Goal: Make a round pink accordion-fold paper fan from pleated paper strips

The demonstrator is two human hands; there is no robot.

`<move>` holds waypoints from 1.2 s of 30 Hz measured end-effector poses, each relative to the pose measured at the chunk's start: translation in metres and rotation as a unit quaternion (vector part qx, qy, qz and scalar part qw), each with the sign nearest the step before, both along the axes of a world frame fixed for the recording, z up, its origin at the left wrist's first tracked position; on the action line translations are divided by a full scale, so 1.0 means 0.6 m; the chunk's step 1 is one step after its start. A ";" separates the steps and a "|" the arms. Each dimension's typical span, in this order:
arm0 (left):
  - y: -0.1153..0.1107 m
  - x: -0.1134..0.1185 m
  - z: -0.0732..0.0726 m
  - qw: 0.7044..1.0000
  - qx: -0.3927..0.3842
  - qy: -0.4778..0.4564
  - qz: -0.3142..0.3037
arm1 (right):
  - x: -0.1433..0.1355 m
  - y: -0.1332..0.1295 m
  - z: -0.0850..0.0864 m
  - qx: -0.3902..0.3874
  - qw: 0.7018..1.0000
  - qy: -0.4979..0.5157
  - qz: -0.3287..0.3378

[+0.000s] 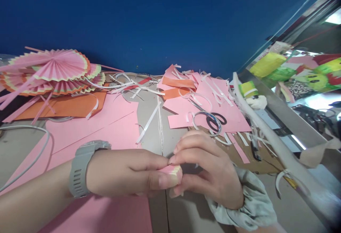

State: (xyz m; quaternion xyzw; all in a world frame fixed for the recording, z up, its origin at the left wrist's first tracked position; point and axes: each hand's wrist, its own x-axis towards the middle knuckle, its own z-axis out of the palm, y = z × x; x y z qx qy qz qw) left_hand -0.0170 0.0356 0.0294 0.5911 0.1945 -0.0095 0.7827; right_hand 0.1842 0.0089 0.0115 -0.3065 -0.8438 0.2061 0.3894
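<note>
Between my two hands is a small bundle of pleated pink and pale yellow paper, folded tight, with its zigzag end showing. My left hand, a grey watch on its wrist, grips the bundle with the thumb along its near side. The fingertips and thumb of my right hand pinch the bundle's right end. A pale scrunchie circles the right wrist. Beneath my left arm lie large sheets of pink paper. Beyond my right hand are scissors with black handles, partly overlapped by a roll of clear tape.
Finished pink, yellow and orange paper fans are piled at the far left on orange paper. Pink paper scraps and white strips litter the back. A box cutter lies right, near a pale pole. A blue panel stands behind.
</note>
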 end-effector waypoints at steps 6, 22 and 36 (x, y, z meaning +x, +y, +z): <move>0.006 -0.005 0.000 0.999 0.006 0.026 -0.031 | 0.000 -0.001 0.006 -0.017 0.999 -0.028 0.018; 0.002 0.006 0.011 0.974 0.221 0.030 0.039 | 0.005 -0.003 -0.005 -0.056 0.998 -0.024 -0.017; -0.035 0.017 -0.003 0.726 0.642 0.230 0.092 | 0.004 0.002 -0.012 -0.054 0.998 0.006 -0.013</move>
